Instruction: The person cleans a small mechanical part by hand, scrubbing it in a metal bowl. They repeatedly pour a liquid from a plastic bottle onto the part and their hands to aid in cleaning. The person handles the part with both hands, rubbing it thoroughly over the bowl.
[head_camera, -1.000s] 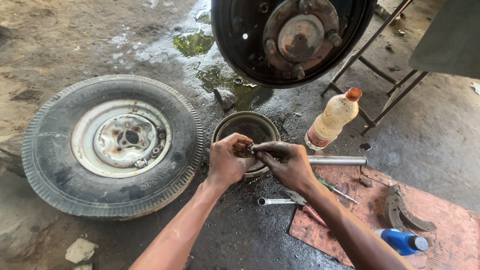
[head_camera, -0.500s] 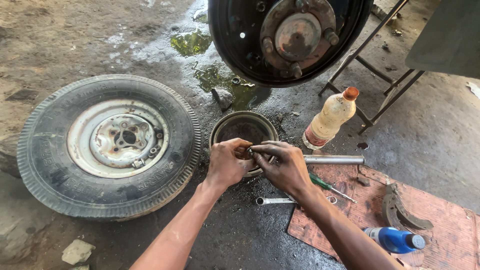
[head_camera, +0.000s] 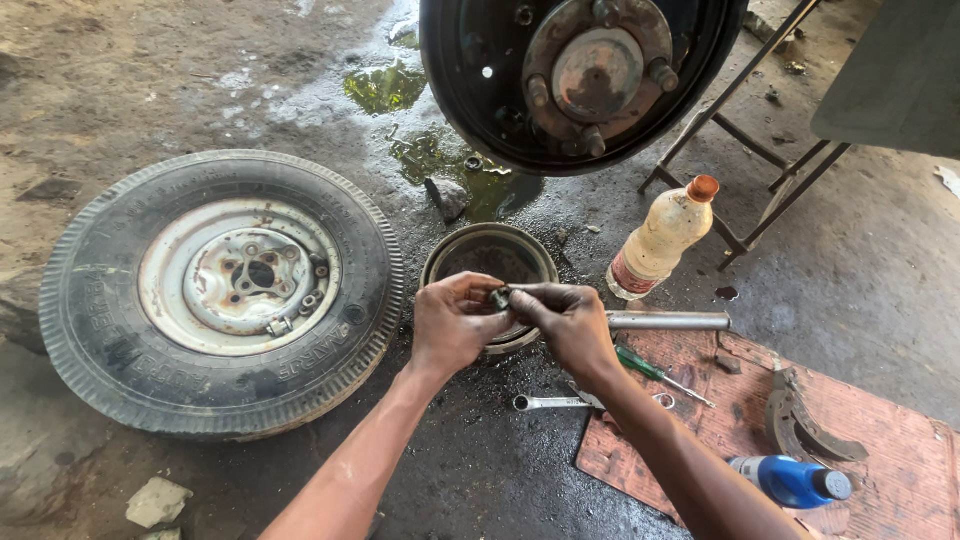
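My left hand (head_camera: 453, 325) and my right hand (head_camera: 570, 320) meet over the near rim of a brake drum (head_camera: 455, 258) lying open side up on the wet floor. Both hands pinch a small dark metal part (head_camera: 499, 298) between their fingertips. What the part is cannot be made out. A spanner (head_camera: 548, 403) lies on the floor just below my right wrist.
A tyre on a rusty wheel (head_camera: 225, 290) lies flat at the left. A wheel hub with studs (head_camera: 590, 75) hangs above. A plastic bottle (head_camera: 660, 240), a metal tube (head_camera: 668, 321), a green screwdriver (head_camera: 655, 370), brake shoes (head_camera: 800, 425) and a blue bottle (head_camera: 790, 480) lie around a red mat (head_camera: 880, 420).
The hands stay together over the drum, and the fingers have shifted a little on the small part. The view has drifted slightly.
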